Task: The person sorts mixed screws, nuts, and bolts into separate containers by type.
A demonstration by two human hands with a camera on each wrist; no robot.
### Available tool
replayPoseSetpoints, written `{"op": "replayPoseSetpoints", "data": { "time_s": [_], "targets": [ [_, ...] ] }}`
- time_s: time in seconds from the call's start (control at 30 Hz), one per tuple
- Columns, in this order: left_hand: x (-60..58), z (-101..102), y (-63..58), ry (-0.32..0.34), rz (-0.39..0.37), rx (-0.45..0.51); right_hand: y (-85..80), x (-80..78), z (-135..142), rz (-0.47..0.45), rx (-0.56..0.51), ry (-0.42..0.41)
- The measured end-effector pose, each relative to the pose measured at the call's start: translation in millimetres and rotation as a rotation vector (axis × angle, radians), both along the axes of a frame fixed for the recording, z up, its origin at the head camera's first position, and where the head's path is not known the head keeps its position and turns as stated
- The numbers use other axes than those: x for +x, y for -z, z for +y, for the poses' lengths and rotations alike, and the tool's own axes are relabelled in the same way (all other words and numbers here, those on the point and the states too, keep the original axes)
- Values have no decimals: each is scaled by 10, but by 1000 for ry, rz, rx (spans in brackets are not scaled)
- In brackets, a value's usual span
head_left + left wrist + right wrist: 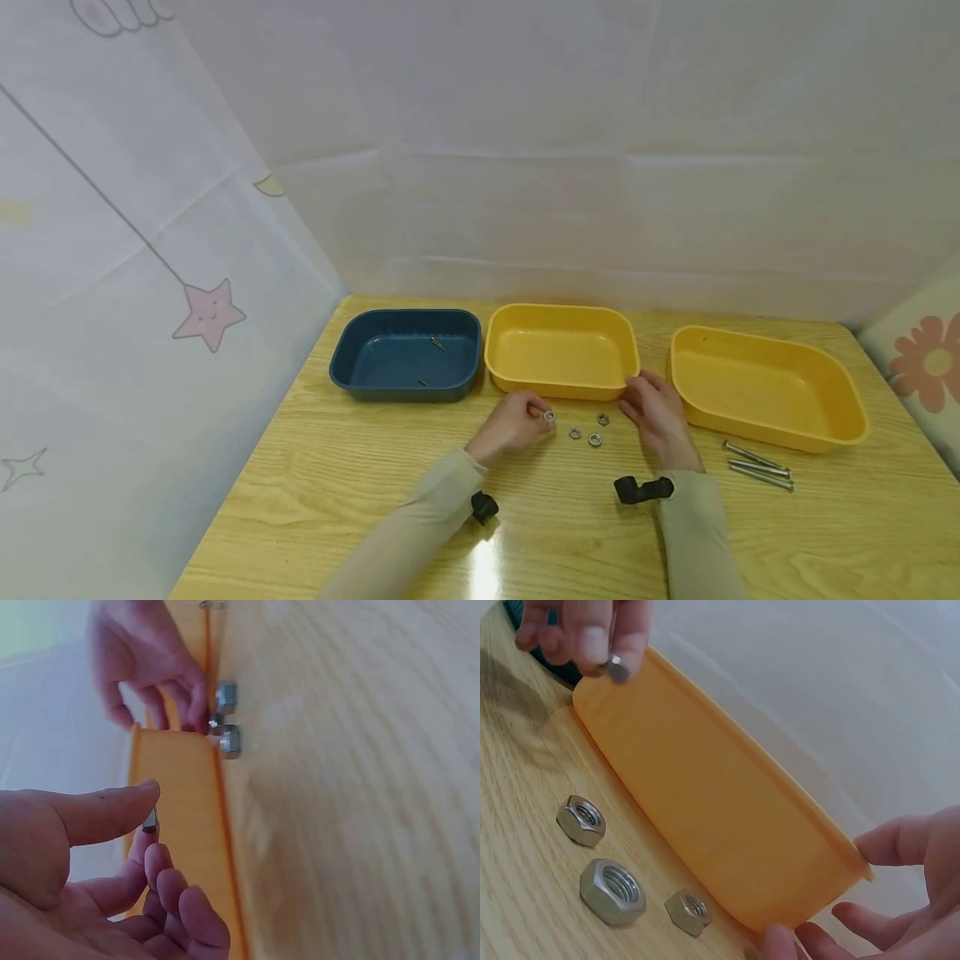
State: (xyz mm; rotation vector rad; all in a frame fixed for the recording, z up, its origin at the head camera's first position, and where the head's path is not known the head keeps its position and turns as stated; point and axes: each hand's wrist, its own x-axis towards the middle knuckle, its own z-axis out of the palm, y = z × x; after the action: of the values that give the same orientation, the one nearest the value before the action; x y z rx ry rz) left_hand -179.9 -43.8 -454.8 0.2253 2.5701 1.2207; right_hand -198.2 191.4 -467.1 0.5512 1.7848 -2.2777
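Hands [512, 427] apart, nut [550, 416] in the left

Left tray [378, 360] dark blue, middle tray [562, 362] and right tray [750, 379] yellow. Nuts [600, 896] and bolts [761, 477] are silver. Desk [322, 492] is yellowish wood grain. Sleeves [408, 533] beige, wrist mounts [483, 507] black. Left sheet [112, 350] white, pink star [210, 315]; right sheet [911, 296] has orange flower [937, 362].

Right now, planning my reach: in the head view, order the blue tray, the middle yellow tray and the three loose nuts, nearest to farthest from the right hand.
1. Middle yellow tray: touched at its near right corner by the right hand.
2. Three loose nuts: just left of that hand.
3. Blue tray: far left.
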Motion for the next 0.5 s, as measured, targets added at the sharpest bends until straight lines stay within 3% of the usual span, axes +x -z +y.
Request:
{"op": "replayPoseSetpoints", "data": {
  "time_s": [0.23,0.5],
  "targets": [
    [9,-69,-153,1,-3,33,-25,19,5,-11,36,1],
    [-91,-140,-235,14,42,148,-30,44,49,-5,78,-21]
  ]
}}
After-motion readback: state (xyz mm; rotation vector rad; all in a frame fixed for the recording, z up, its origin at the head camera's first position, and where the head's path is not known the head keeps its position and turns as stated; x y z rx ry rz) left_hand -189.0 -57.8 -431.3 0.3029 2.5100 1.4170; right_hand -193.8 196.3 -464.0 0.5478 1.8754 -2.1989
